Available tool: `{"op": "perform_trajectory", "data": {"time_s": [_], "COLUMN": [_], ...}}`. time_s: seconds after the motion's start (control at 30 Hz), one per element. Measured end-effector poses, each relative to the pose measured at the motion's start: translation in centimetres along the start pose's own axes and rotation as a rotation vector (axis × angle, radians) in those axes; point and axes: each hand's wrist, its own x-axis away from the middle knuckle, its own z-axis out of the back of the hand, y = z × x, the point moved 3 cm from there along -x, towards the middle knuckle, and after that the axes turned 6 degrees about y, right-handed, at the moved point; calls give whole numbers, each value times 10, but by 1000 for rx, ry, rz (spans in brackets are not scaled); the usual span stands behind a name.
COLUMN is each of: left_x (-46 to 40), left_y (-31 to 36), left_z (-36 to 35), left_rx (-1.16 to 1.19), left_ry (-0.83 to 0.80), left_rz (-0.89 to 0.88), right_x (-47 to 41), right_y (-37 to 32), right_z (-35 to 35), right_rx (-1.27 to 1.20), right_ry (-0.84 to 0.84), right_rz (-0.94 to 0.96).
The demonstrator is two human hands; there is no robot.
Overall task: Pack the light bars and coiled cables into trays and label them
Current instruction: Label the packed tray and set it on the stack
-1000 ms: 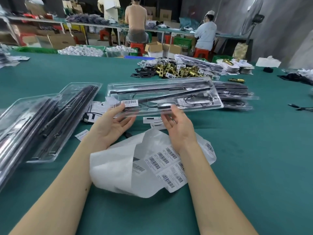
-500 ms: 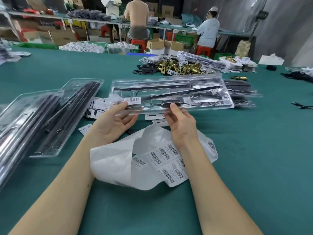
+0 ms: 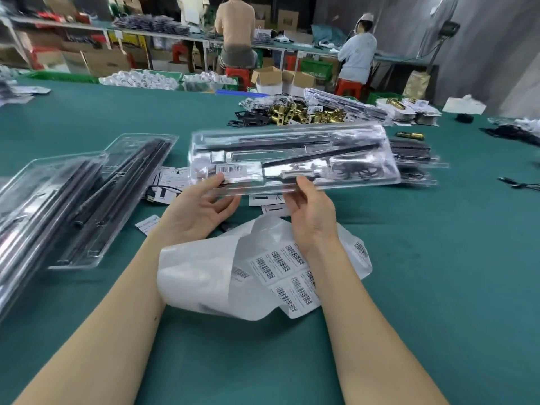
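- Both bare forearms reach from the near edge toward the far side, roughly parallel.
- Left hand [image 3: 198, 213] is palm up, fingers spread under the tray's [image 3: 292, 153] near edge, thumb on top.
- Right hand [image 3: 311, 213] shows its back, thumb on the tray's near rim, fingers curled beneath.

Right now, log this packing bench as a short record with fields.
held item: clear tray, lifted off the table, both hands under its near edge
left hand: thumb beside the barcode label on the tray
right hand: grips the near edge by the middle
tray contents: black light bars, coiled cable
below the hands: label sheet on white backing
left of the table: more trays of bars
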Motion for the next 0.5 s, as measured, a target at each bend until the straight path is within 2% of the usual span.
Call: {"op": "perform_trajectory", "data": {"time_s": [0.1, 0.2, 0.33, 0.4, 0.5], "left_x": [-2, -9, -27, -38, -53], "left_y": [4, 9, 9, 8, 6], "left_z": [-8, -25, -65, -91, -132], "left_rx": [-48, -83, -69, -44, -57], "left_ry": [-16, 6, 81, 33, -41], "left_rz": [-14, 7, 44, 23, 24], "right_x": [3, 2, -2, -1, 2], "right_y": [-2, -2, 2, 2, 1], "right_z": [-1, -1, -6, -10, -9], "right_rx": [-55, 3, 150, 205, 268], "right_ry": [-35, -45, 122, 170, 151], "right_rz": [-75, -47, -65, -67, -55]}}
